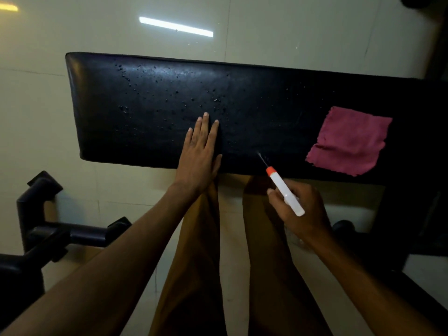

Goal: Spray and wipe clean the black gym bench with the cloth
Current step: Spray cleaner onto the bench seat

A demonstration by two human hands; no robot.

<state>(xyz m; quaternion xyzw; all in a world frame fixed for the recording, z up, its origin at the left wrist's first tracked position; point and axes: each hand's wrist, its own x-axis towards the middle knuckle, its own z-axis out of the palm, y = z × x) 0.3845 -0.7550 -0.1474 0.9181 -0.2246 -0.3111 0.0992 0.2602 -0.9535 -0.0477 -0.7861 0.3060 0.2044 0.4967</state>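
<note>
Pale glossy floor tiles (121,195) lay under the scene, mirroring a ceiling strip light, and the person's legs in tan trousers (194,275) stood nearest the camera. To the near left sat a black metal frame (48,234). Just above the legs, the right hand (300,209) had its fingers (272,193) curled round a white spray bottle (286,192) with an orange tip, aimed at the near edge of the counter (150,122), a fine mist showing at the nozzle. The left hand (201,154) rested flat on the black padding, its fingers straight and held close together. Droplets (169,93) dotted the surface beyond that hand. Well to the right, a pink cloth (349,141) lay spread on the padding, untouched.
</note>
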